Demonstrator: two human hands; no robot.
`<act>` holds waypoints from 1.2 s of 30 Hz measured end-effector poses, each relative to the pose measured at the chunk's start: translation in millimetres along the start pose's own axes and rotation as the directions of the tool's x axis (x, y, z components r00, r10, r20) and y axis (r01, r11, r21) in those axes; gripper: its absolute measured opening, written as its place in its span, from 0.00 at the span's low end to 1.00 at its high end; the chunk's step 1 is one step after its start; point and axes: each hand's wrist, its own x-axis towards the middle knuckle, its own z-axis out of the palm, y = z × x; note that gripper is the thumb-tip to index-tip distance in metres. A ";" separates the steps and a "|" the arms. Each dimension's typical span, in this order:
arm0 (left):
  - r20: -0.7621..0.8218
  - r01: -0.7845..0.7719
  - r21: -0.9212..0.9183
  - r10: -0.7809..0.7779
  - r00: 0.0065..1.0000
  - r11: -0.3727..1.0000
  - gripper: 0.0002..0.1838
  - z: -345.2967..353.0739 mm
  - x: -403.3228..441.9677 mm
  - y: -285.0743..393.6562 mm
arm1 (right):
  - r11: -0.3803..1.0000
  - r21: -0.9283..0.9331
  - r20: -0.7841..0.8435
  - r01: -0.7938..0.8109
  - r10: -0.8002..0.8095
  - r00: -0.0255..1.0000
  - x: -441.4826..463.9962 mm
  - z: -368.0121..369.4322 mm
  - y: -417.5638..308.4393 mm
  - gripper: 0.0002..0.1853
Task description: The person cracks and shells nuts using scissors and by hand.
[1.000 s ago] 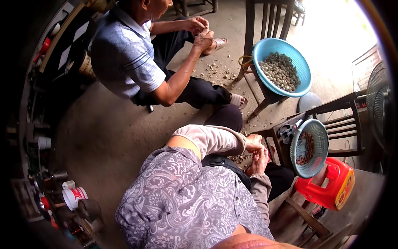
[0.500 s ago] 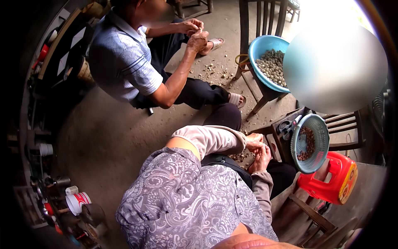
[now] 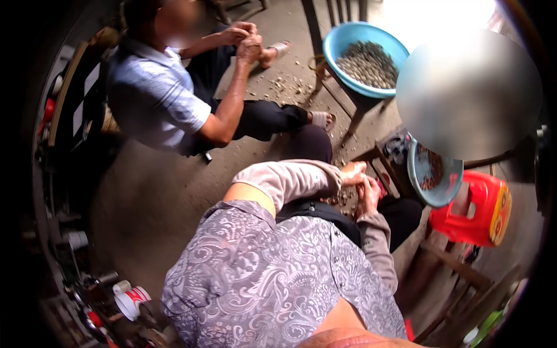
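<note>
My left hand, in a beige sleeve cover, is closed in front of my lap, its fingertips meeting those of my right hand. My right hand is also closed in a pinch, fingers raised. Whatever lies between the fingertips is too small to make out. Light husk pieces lie below my hands. To the right, a light blue plastic basket holds small reddish-brown kernels. Next to it, scissors lie on a dark wooden seat.
A blue basin of greyish-green nuts or pods stands on a wooden chair. On the left another person sits with both hands together. Husk scraps litter the floor. A red plastic stool stands at right; a white-red tub is lower left.
The view has shifted, so the basin, basket and other person appear higher. My hands stay together at the fingertips, with small finger movement. The other person's hands also remain together.
</note>
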 end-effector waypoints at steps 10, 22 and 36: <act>0.237 0.372 -0.625 -0.287 0.928 0.686 0.03 -21.2 -14.8 32.1 | 0.990 0.136 0.023 0.034 -0.038 0.999 -5.2 13.4 -11.0 0.07; -0.022 0.083 -0.190 -0.089 0.996 0.978 0.14 -34.1 -29.3 39.1 | 0.930 0.366 0.058 0.016 -0.040 0.998 -22.0 13.6 -28.7 0.06; 0.454 0.493 -0.666 -0.219 0.863 0.560 0.16 -32.0 -25.2 35.7 | 0.748 -0.549 0.116 0.373 -0.374 0.920 -29.4 7.1 -38.8 0.09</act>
